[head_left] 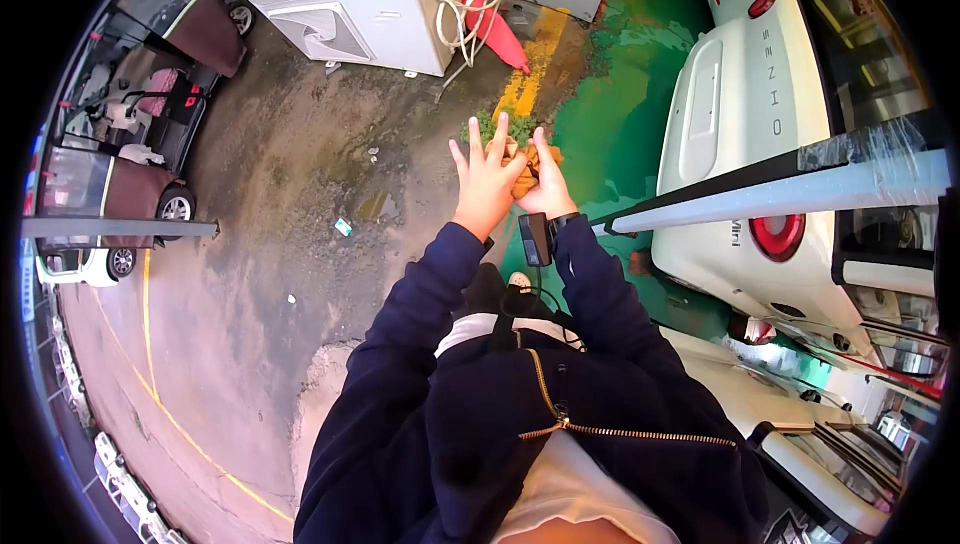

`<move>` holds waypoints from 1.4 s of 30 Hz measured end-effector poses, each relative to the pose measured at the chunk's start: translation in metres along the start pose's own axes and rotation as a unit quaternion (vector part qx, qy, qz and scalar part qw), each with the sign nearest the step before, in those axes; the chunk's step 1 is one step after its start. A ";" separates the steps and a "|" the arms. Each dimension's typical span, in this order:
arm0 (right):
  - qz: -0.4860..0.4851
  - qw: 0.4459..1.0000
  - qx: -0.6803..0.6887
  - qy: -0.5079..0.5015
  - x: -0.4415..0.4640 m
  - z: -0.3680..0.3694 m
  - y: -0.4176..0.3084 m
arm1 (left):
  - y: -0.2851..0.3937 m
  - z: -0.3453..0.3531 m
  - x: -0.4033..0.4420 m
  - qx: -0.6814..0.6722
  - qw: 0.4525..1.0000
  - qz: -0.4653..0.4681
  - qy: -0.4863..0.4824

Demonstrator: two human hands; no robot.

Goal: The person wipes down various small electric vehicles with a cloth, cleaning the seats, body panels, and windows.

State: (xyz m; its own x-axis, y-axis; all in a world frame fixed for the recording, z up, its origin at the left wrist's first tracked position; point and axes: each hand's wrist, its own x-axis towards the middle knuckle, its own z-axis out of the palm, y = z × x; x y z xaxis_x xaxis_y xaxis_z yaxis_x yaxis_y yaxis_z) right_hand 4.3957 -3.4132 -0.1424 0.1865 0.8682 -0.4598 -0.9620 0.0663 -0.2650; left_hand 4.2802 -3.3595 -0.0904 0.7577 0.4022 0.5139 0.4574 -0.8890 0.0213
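Observation:
Both my hands are together in front of me, at the upper middle of the head view. My left hand [482, 184] has its fingers spread wide and pointing away from me, its thumb side against a small clump of orange-brown pieces [524, 185]. My right hand [549, 192] is curved round the other side of the clump, with one finger stretched forward. The clump lies between the two palms and shows past the right fingers; its kind is too small to tell. A small black box-shaped device [535, 240] sits at my right wrist, with a cable hanging from it.
A white outdoor fan unit [390, 4] stands ahead on the left, with a red bag-like thing [495, 34] and coiled pale hose [462, 19] beside it. A white car [745, 104] and a pale bar [780, 189] are close on the right. Carts [150, 114] line the left.

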 end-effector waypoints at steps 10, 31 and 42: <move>-0.141 0.982 -0.122 0.017 0.134 0.117 0.016 | -0.117 0.057 0.038 -0.391 0.830 -0.397 0.014; 0.100 0.925 -0.321 -0.178 0.231 0.158 0.064 | -0.212 0.088 -0.016 -0.494 0.736 -0.462 -0.020; 0.106 0.922 -0.294 -0.228 0.237 0.167 0.045 | -0.224 0.075 -0.008 -0.500 0.640 -0.573 0.106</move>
State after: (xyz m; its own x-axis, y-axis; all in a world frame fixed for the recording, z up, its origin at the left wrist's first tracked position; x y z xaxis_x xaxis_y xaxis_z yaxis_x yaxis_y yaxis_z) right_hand 4.3631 -3.1218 -0.1217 -0.2258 0.9565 -0.1845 -0.6674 -0.2899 -0.6860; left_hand 4.2064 -3.1470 -0.1641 0.0615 0.9717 -0.2279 0.0491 0.2251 0.9731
